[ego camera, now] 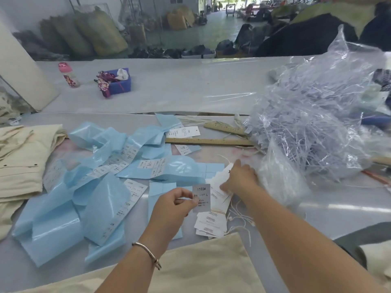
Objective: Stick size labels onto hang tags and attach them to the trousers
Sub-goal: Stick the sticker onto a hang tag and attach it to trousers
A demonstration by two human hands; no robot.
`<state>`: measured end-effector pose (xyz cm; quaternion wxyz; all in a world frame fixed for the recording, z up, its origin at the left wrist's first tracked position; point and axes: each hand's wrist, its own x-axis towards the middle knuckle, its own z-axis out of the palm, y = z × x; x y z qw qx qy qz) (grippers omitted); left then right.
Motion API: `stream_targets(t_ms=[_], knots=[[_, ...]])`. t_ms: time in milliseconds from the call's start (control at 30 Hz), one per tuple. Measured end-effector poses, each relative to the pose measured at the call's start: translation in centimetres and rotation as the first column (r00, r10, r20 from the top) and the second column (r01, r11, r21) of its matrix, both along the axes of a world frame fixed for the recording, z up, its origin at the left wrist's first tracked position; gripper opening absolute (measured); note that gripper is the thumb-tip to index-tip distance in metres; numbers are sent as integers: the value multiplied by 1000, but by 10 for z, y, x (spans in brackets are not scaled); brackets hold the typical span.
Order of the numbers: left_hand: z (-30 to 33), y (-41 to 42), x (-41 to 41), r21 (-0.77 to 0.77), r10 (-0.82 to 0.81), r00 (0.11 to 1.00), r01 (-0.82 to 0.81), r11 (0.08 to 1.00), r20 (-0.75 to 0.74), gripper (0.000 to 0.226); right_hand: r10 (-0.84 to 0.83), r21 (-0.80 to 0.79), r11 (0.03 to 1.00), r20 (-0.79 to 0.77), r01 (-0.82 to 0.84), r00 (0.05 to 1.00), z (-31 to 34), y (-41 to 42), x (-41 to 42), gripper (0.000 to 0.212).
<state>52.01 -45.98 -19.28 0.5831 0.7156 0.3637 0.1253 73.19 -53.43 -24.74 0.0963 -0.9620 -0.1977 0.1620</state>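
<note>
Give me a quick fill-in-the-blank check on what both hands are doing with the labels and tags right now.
1. The left hand pinches a size label printed with the size letter ____.
2. The right hand reaches to the white hang tags, which lie beside a clear ____ bag.
3. The peeled label backing strips are light ____.
4. The left wrist wears a ____.

Missing words: L; plastic; blue; bracelet

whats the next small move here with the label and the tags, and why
Probably lift one hang tag off the pile and bring it under the label. The left hand already pinches a peeled size label marked 1103# L, held clear of the table, while the right hand rests on the white hang tags, seemingly picking one.
</note>
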Motion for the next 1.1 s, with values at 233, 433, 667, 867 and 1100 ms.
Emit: stream_targets(t_ms=[233, 433, 667, 867, 1100], knots=[[-1, 2, 3, -37, 9, 1000, -8, 999, 15, 4, 16, -53, 998, -15, -17, 1000, 1, -1, 10, 97], [0, 8, -7, -34, 1, 1000, 0, 999, 13, 8, 30, 34, 999, 72, -33, 997, 4, -2, 4, 81], [5, 15, -32, -32, 47, 994, -43, 999, 101, 23, -127, 774, 630, 25, 61, 992, 3, -21, -31, 52], [18, 13, -67, 100, -63, 981, 45, 994, 182, 54, -108, 959, 123, -241, 253, 965, 59, -44, -100, 32], [46, -9, -126, 224, -205, 917, 133, 965, 341, 90, 112, 944, 30, -331, 330, 937, 120, -62, -224, 24]])
